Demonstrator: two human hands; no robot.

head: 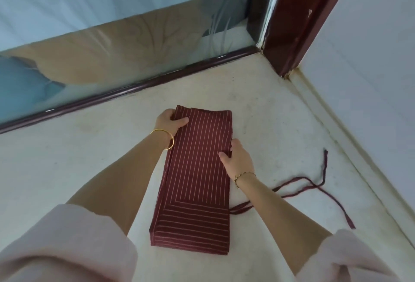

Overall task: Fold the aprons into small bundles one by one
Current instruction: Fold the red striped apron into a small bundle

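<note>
A dark red apron (197,178) with thin white stripes lies folded into a long narrow strip on the pale sill. My left hand (170,123) grips its far left corner, thumb on top and fingers tucked under the edge. My right hand (235,158) pinches the right edge about a third of the way down, thumb on the cloth. The apron's dark red ties (314,187) trail loose across the surface to the right.
A dark red window frame rail (134,89) runs along the back, with glass behind it. A dark red post (292,30) stands at the back right corner. A white wall (370,79) and its raised ledge bound the right side.
</note>
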